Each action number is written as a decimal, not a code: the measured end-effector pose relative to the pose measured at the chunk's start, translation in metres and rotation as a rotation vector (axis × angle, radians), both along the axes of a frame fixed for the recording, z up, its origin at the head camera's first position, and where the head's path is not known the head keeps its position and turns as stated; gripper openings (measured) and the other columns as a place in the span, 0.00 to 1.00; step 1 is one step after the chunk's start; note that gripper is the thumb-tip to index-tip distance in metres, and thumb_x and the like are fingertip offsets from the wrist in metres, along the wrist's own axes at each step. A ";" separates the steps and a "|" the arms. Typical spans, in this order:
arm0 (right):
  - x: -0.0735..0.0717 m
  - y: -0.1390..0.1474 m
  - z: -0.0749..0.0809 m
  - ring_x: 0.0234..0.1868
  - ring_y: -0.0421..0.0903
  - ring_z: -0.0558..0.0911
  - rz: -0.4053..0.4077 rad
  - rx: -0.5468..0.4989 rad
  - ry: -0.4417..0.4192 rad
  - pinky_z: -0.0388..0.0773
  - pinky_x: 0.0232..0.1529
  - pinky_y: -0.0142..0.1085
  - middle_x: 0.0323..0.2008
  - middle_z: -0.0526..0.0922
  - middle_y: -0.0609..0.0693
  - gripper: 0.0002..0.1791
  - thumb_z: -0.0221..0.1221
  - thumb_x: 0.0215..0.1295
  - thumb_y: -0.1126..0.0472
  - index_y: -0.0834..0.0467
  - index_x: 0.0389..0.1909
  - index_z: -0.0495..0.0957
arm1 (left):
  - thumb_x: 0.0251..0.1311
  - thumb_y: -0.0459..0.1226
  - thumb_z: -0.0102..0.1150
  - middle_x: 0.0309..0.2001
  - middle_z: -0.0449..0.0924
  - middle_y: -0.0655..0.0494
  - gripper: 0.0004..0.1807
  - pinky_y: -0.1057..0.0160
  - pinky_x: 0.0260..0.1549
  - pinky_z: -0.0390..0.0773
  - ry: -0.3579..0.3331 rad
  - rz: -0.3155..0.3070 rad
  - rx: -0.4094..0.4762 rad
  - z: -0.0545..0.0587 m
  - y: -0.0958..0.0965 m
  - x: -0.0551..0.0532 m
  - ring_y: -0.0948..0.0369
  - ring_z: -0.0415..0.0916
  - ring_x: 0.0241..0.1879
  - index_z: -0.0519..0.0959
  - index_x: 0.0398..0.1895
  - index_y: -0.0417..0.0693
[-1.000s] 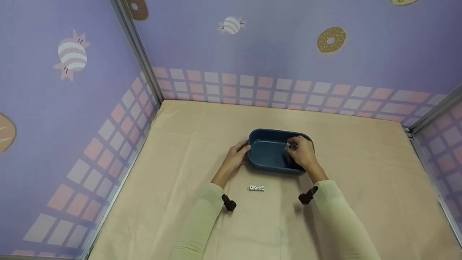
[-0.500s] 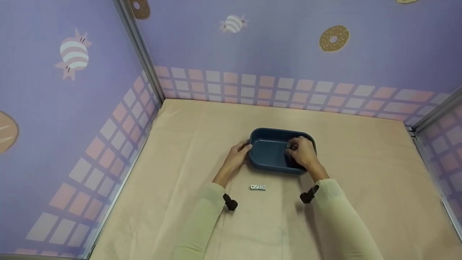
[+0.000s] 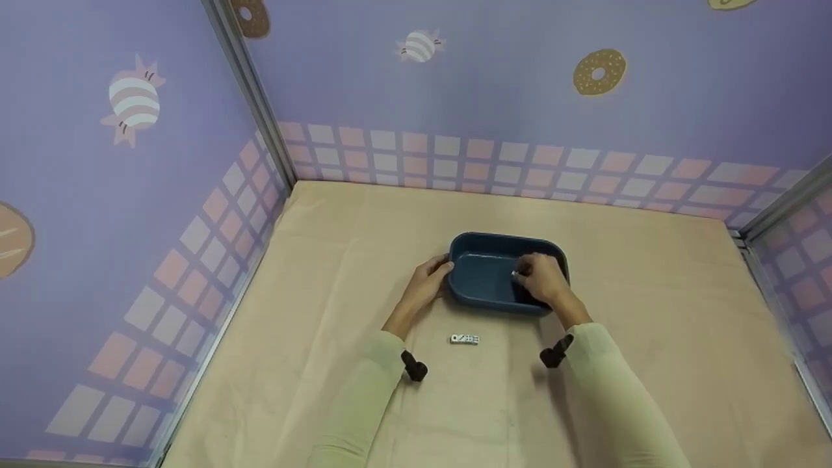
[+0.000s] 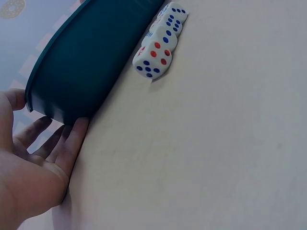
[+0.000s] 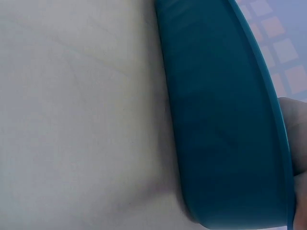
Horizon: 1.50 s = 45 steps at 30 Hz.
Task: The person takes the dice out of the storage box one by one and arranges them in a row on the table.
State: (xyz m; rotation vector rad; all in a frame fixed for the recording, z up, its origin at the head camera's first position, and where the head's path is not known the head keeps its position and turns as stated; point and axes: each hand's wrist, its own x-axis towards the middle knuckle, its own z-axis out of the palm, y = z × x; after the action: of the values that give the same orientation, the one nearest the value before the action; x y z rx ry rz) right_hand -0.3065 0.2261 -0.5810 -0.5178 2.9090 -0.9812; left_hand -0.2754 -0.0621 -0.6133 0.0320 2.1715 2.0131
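A dark blue rectangular dish (image 3: 481, 276) with a raised rim sits on the cloth. My left hand (image 3: 426, 284) holds its left end, the thumb at the rim and the fingers against the outer wall. Inside the dish's right half is my right hand (image 3: 545, 279), its fingertips pinching a small white die (image 3: 514, 273), mostly hidden by the fingers. In front of the dish lies a row of several white dice (image 3: 465, 339); the left wrist view shows blue and red pips on these dice (image 4: 156, 57). The right wrist view shows the dish's outer wall (image 5: 225, 120), which hides most of that hand.
A beige cloth (image 3: 338, 292) covers the table. Purple panels with pink and white squares (image 3: 478, 156) stand at the back and both sides, joined by a metal corner post (image 3: 253, 97). Dark camera mounts (image 3: 414, 367) stick out from both wrists.
My right hand has shifted slightly down inside the dish and its fingers have turned, so less of the die shows. My left hand, the dish and the row of dice stay put.
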 end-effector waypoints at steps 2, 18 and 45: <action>0.000 -0.001 -0.001 0.42 0.55 0.86 0.010 0.009 -0.017 0.83 0.47 0.52 0.41 0.88 0.59 0.05 0.67 0.69 0.70 0.66 0.43 0.87 | 0.79 0.52 0.54 0.70 0.76 0.46 0.31 0.55 0.49 0.84 -0.002 0.003 -0.008 0.000 0.000 0.001 0.53 0.80 0.57 0.71 0.77 0.47; -0.002 -0.002 0.002 0.43 0.56 0.83 0.088 0.010 0.057 0.82 0.46 0.52 0.41 0.83 0.60 0.06 0.66 0.67 0.72 0.67 0.43 0.84 | 0.79 0.50 0.54 0.68 0.77 0.46 0.29 0.55 0.49 0.85 -0.012 0.015 0.040 0.001 0.002 0.001 0.52 0.82 0.58 0.72 0.76 0.46; 0.116 -0.029 0.012 0.39 0.44 0.82 0.345 -0.194 0.174 0.83 0.37 0.41 0.41 0.81 0.46 0.11 0.70 0.64 0.72 0.58 0.44 0.84 | 0.79 0.49 0.56 0.68 0.77 0.45 0.28 0.54 0.53 0.84 -0.012 0.011 0.056 -0.001 0.002 0.000 0.52 0.80 0.60 0.73 0.75 0.45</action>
State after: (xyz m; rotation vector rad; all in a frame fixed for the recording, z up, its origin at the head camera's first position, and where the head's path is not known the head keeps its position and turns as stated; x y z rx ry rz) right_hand -0.1902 0.1973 -0.5686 -1.1231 2.7370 -1.2191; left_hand -0.2756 -0.0600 -0.6140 0.0151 2.1119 2.0748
